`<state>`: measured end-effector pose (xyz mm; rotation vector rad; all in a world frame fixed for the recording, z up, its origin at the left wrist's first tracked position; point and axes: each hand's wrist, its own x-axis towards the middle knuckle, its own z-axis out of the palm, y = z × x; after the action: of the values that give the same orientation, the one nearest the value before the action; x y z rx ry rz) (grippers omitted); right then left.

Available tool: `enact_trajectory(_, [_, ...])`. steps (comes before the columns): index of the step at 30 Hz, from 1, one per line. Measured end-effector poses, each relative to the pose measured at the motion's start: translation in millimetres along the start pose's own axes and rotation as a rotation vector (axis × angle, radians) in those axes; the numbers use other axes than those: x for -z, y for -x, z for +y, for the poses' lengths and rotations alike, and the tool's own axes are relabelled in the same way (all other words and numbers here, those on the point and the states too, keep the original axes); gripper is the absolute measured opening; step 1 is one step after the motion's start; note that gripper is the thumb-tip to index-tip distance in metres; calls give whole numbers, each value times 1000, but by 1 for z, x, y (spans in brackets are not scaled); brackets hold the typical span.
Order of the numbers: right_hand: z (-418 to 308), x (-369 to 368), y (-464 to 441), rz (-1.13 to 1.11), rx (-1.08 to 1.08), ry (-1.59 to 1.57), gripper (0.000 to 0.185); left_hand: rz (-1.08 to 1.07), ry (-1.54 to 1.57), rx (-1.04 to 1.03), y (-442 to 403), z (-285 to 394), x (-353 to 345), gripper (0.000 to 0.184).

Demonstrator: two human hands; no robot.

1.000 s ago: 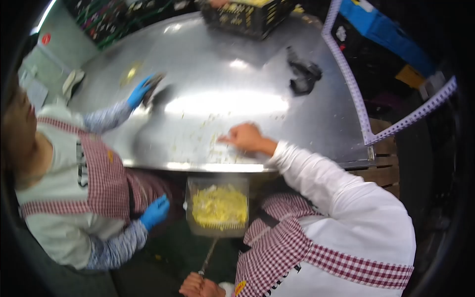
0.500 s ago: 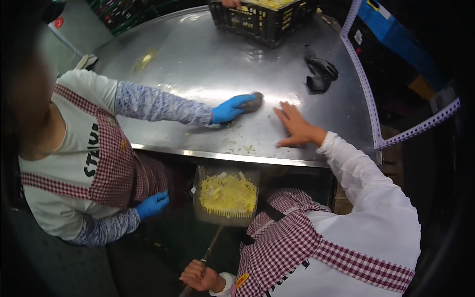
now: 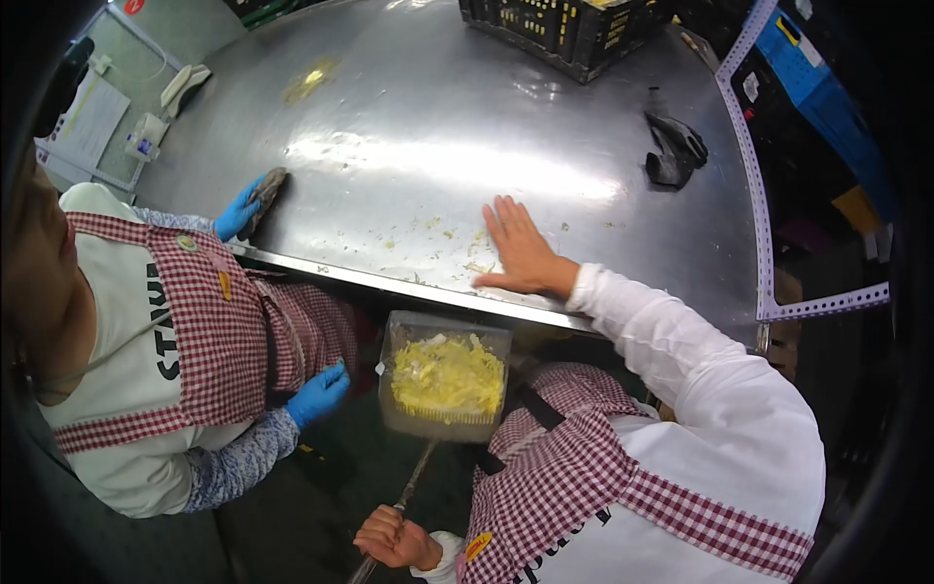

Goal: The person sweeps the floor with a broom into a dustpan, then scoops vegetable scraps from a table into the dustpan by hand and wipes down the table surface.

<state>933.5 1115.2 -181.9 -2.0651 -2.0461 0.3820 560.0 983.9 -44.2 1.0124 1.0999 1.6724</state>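
My left hand (image 3: 394, 537) is wrapped round the long handle of a dustpan (image 3: 394, 419). The translucent pan hangs just below the front edge of a steel table (image 3: 399, 117) and holds a heap of yellow shreds (image 3: 448, 375); a row of comb-like teeth runs along its near side. On the tabletop my right hand (image 3: 525, 248) lies palm down, fingers spread, with nothing in it. Small yellowish scraps (image 3: 443, 234) are scattered beside its fingertips, toward the left.
At the left, a co-worker's blue-gloved hand (image 3: 236, 206) holds a grey cloth (image 3: 265, 200) on the table; the other gloved hand (image 3: 319, 392) hangs nearby. A black crate (image 3: 555, 34) stands at the back. A crumpled black item (image 3: 673, 151) lies right, near a perforated white frame (image 3: 749, 214).
The co-worker's hand and cloth have swept far left across the table. My right hand has shifted left toward the scraps. My left hand keeps the dustpan in about the same place.
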Motion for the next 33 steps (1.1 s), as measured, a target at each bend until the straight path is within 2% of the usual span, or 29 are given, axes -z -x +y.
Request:
enact_trajectory(1, [-9, -8, -16, 53, -42, -11, 107, 7, -8, -1, -1, -1, -2, 45])
enact_trajectory(4, [-30, -32, -70, 120, 8, -25, 101, 36, 17, 19, -10, -4, -7, 45])
enact_trajectory(8, [-47, -50, -119, 119, 101, -58, 98, 51, 5, 20, -11, -6, -15, 45])
enact_trajectory(10, [-53, -53, -136, 72, 80, -25, 99, 69, -5, 19, -9, -8, -16, 45])
enact_trajectory(12, [-54, -58, -142, 67, 4, 33, 102, 64, -7, 21, -8, -12, -14, 45])
enact_trajectory(17, [-47, -52, -130, 36, 12, -20, 102, 60, -34, 29, -1, -21, -10, 45])
enact_trajectory(20, [-27, -44, -116, -51, 244, -228, 94, 37, -36, 26, 5, -22, -4, 45])
enact_trajectory(21, [-17, -38, -111, -44, 243, -231, 94, 17, -18, 27, 7, -22, -3, 45])
enact_trajectory(23, [0, -22, -105, -220, 355, -464, 91, 17, -5, 19, 7, -19, -2, 45])
enact_trajectory(24, [0, -10, -103, -211, 379, -429, 96, 22, 8, 14, 7, -18, -2, 46])
enact_trajectory(25, [2, -12, -108, -89, 521, -228, 106, 24, 4, 12, 8, -19, -4, 46])
enact_trajectory(27, [5, -17, -113, -17, 565, -139, 110, 46, 12, 17, 6, -19, -11, 46])
enact_trajectory(30, [6, -21, -120, -87, 519, -26, 105, 11, 0, 17, 3, -21, -20, 46])
enact_trajectory(33, [-9, -13, -130, -126, 569, -112, 100, 14, -21, 24, -1, -20, -29, 46])
